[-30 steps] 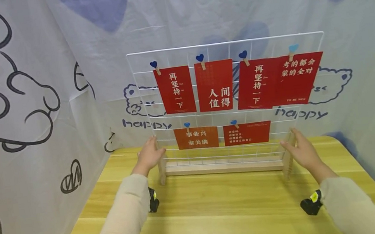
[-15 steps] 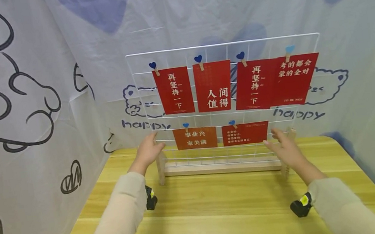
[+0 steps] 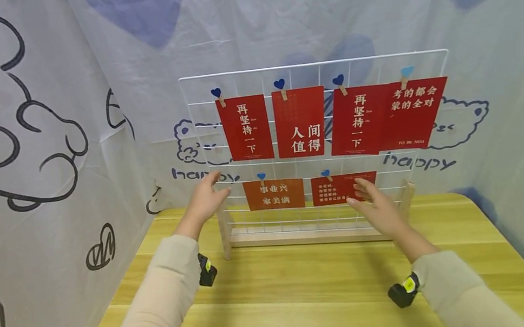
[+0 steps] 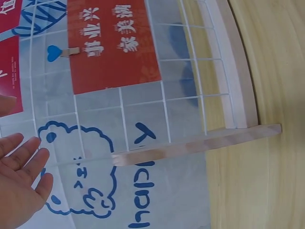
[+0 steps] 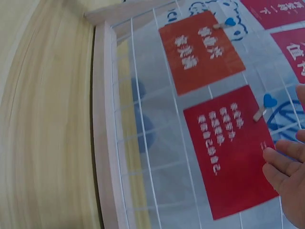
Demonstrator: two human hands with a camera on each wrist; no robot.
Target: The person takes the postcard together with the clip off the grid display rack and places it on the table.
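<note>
Your right hand (image 3: 382, 211): fingers apart, lower red card (image 3: 336, 188) just beyond them, contact unclear. Your left hand (image 3: 202, 202): fingers apart, wire grid (image 3: 313, 63) near their tips.

Between the left hand (image 3: 203, 201) and right hand (image 3: 382, 211), the rack (image 3: 313, 63) looks like smooth metal wire on a matt wood stand (image 3: 310, 235). Beyond the right hand, the card (image 5: 226, 148) is smooth paper; its peg (image 5: 259, 114) is bare wood (the heart's (image 5: 270, 100) material is unclear). Below both, the table (image 3: 278, 298) has faintly glossy wood grain; behind, the curtain (image 3: 237, 41) is creased cloth.
</note>
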